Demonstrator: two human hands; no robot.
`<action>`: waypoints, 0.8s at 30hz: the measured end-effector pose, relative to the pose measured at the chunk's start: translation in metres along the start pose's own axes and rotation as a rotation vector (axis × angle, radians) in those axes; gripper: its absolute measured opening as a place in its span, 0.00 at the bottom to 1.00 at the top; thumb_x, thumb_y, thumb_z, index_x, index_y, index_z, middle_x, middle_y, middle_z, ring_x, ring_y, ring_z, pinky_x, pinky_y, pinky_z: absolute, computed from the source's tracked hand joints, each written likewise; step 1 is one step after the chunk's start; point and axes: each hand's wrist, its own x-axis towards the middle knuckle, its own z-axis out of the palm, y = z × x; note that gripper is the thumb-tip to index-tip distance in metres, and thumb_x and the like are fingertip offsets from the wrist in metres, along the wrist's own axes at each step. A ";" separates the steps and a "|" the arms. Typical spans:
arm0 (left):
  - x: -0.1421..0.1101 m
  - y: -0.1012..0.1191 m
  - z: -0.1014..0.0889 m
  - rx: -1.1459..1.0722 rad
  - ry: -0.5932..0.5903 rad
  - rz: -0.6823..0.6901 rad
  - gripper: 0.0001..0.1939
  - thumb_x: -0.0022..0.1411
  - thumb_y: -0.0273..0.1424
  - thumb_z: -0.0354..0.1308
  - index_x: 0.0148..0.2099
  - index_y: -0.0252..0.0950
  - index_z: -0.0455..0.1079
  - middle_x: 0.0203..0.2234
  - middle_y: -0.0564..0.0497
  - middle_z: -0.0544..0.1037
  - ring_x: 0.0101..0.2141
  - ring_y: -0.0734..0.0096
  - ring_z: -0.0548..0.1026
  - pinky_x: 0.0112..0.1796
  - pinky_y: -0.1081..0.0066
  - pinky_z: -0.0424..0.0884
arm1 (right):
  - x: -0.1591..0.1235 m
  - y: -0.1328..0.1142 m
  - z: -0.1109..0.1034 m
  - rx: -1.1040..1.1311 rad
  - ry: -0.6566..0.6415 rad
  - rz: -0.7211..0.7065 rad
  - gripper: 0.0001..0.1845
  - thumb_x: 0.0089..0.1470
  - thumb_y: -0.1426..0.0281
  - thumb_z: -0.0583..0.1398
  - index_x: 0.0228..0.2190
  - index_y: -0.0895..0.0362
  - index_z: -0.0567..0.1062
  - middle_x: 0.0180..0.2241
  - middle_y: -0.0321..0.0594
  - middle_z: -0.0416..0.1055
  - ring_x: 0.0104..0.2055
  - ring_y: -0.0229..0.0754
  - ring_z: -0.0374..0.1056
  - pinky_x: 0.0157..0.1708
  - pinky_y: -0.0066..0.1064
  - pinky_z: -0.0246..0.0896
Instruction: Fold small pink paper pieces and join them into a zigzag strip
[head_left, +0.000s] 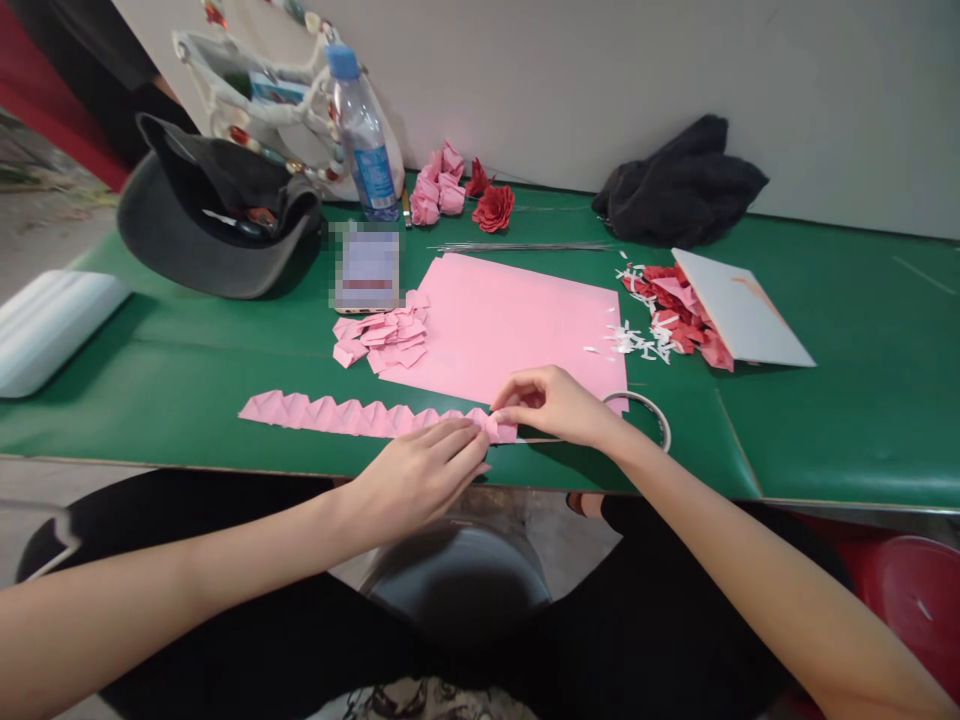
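Observation:
A long strip of overlapping folded pink paper pieces (337, 415) lies along the front of the green table. Over its right part rests my left hand (427, 465), palm down with fingers stretched out and close together. My right hand (551, 405) has thumb and index finger pinched on the strip's right end; the fingertips partly hide what is between them. A narrow band of tape (540, 440) runs from that end toward a tape roll (660, 420) beside my right wrist. Behind the strip are a pile of loose folded pink pieces (386, 335) and a large pink sheet (517, 310).
At the back stand a water bottle (367, 150), pink and red paper flowers (439, 190) and thin wires (525, 246). A dark cap (217, 240) and a phone (367, 270) lie left. Rightward are red scraps (679, 305), a white card (742, 310) and black cloth (679, 185).

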 end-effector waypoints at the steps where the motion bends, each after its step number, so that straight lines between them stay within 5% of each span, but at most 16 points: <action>1: 0.000 0.000 0.000 0.001 0.001 -0.003 0.12 0.67 0.28 0.46 0.50 0.28 0.63 0.43 0.40 0.75 0.46 0.58 0.74 0.46 0.61 0.73 | 0.000 0.000 0.000 -0.001 -0.002 0.002 0.06 0.46 0.69 0.64 0.30 0.59 0.77 0.26 0.38 0.75 0.28 0.36 0.70 0.30 0.28 0.63; 10: -0.003 0.000 0.004 0.029 -0.062 -0.004 0.20 0.67 0.31 0.47 0.58 0.26 0.58 0.45 0.39 0.74 0.49 0.55 0.71 0.46 0.57 0.72 | -0.001 0.000 0.001 -0.054 0.010 -0.004 0.06 0.47 0.69 0.64 0.30 0.59 0.77 0.25 0.37 0.75 0.27 0.36 0.69 0.28 0.27 0.61; 24: 0.000 -0.001 0.002 -0.009 -0.159 -0.023 0.22 0.68 0.36 0.44 0.58 0.27 0.61 0.44 0.40 0.72 0.49 0.54 0.67 0.48 0.58 0.68 | -0.002 -0.002 0.002 -0.096 0.019 -0.026 0.05 0.47 0.69 0.64 0.29 0.58 0.77 0.25 0.36 0.74 0.26 0.34 0.66 0.26 0.26 0.58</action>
